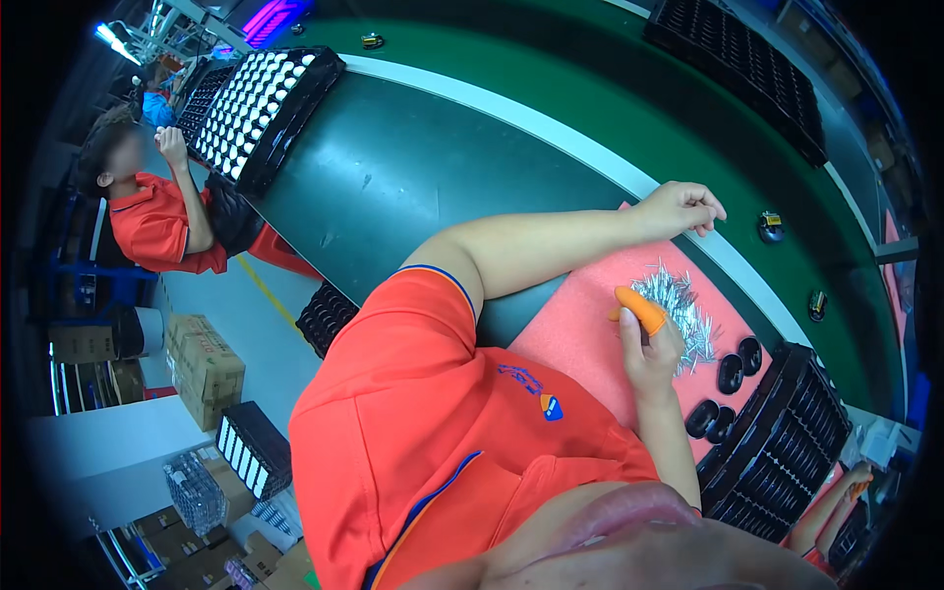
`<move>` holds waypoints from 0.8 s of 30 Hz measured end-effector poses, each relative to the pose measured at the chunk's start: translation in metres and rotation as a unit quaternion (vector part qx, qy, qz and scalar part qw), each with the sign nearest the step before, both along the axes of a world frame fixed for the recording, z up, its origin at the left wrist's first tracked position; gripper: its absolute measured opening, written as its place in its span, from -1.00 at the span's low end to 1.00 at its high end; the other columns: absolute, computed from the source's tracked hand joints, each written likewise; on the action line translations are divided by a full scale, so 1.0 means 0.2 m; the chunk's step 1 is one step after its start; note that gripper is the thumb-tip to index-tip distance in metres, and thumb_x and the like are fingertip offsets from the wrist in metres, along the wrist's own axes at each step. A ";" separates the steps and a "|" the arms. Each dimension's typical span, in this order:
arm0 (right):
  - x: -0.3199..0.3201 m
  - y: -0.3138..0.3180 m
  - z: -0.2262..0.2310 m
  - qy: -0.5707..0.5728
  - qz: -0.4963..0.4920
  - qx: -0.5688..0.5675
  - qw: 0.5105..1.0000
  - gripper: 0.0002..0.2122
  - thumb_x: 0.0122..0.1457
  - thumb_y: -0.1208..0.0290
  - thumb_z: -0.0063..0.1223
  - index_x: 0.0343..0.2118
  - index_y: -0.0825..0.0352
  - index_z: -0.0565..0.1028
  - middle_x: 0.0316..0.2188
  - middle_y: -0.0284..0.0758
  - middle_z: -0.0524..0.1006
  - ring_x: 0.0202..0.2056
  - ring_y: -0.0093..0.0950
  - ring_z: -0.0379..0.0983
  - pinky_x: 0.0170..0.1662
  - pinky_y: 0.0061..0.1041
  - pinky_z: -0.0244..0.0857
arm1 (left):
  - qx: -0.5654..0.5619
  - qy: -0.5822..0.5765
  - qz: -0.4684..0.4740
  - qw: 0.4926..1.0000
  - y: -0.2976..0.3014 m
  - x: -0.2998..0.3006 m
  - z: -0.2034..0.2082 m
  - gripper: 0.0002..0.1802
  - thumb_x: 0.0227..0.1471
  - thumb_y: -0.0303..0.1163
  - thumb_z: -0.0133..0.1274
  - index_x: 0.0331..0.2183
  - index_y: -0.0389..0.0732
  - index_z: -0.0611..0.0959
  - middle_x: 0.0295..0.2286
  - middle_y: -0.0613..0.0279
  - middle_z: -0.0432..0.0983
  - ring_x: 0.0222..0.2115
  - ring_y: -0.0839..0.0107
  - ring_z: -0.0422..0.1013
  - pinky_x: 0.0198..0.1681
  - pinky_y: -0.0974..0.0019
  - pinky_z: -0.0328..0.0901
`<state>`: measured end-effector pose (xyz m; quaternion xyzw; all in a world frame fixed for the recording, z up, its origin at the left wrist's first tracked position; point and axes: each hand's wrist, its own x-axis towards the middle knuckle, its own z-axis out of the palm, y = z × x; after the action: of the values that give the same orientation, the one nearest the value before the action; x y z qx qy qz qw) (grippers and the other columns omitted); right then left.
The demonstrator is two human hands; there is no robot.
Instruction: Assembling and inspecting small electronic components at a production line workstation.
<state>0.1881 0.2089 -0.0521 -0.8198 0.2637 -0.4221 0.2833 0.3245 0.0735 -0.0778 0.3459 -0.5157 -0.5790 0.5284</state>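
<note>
My left hand [680, 209] reaches over the pale rail at the edge of the green belt. Its fingers are loosely bent and partly apart, with nothing visible in them. My right hand [651, 344] is over the pink foam mat [580, 329], beside a pile of thin silver pins [678, 305]. Orange finger cots cover some of its fingertips. The thumb and fingers are drawn together; whatever may be between them is too small to make out. Several glossy black oval parts [731, 374] lie on the mat to the right of the pins.
A black slotted tray [777, 447] stands at the mat's right. The green belt [551, 98] carries small round dark parts with yellow tops [770, 227]. A tray of white round pieces [251, 108] is at the far left, near a person in red [162, 221]. Another black tray [737, 74] lies beyond.
</note>
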 end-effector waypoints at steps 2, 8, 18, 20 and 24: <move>0.01 -0.01 0.00 -0.007 -0.005 0.014 1.000 -0.85 0.04 0.60 0.12 -0.28 0.41 0.52 -0.56 -0.31 0.53 -0.56 -0.41 0.42 -0.49 -0.49 0.28 | 0.004 0.005 -0.003 1.000 -0.01 0.00 0.00 -0.79 0.13 -0.37 -0.04 -0.23 -0.26 0.58 -0.43 0.28 0.52 -0.41 0.57 0.44 -0.28 0.49 0.34; -0.01 0.00 -0.01 -0.014 0.000 0.061 0.998 -0.84 0.05 0.60 0.11 -0.27 0.40 0.53 -0.54 -0.28 0.55 -0.54 -0.40 0.46 -0.47 -0.49 0.30 | -0.002 -0.021 0.003 1.000 0.00 0.00 0.00 -0.79 0.13 -0.38 -0.04 -0.23 -0.28 0.58 -0.42 0.25 0.52 -0.39 0.56 0.43 -0.27 0.47 0.35; -0.02 0.02 0.00 0.006 -0.014 0.027 1.000 -0.84 0.04 0.60 0.11 -0.27 0.39 0.53 -0.50 -0.25 0.55 -0.52 -0.33 0.47 -0.44 -0.43 0.32 | -0.018 -0.020 -0.002 1.000 0.02 -0.04 -0.02 -0.79 0.13 -0.40 -0.04 -0.22 -0.28 0.58 -0.42 0.24 0.52 -0.39 0.57 0.43 -0.25 0.47 0.37; -0.01 0.01 0.01 0.008 0.001 0.025 1.000 -0.83 0.02 0.60 0.13 -0.28 0.38 0.54 -0.49 -0.25 0.55 -0.50 -0.30 0.47 -0.41 -0.38 0.33 | -0.021 -0.040 0.008 0.999 0.02 0.00 -0.02 -0.78 0.13 -0.38 -0.01 -0.21 -0.26 0.58 -0.41 0.24 0.52 -0.38 0.56 0.44 -0.24 0.44 0.39; -0.02 -0.01 -0.02 0.030 0.004 -0.014 0.999 -0.82 0.06 0.49 0.12 -0.24 0.32 0.54 -0.51 -0.27 0.55 -0.49 -0.31 0.48 -0.40 -0.38 0.33 | -0.039 -0.108 0.012 0.993 0.02 0.01 0.01 -0.76 0.17 -0.34 -0.06 -0.19 -0.22 0.60 -0.38 0.25 0.52 -0.36 0.54 0.43 -0.21 0.45 0.36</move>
<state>0.1837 0.2076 -0.0567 -0.8372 0.2631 -0.3996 0.2648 0.3263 0.0770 -0.0767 0.3916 -0.5878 -0.5113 0.4896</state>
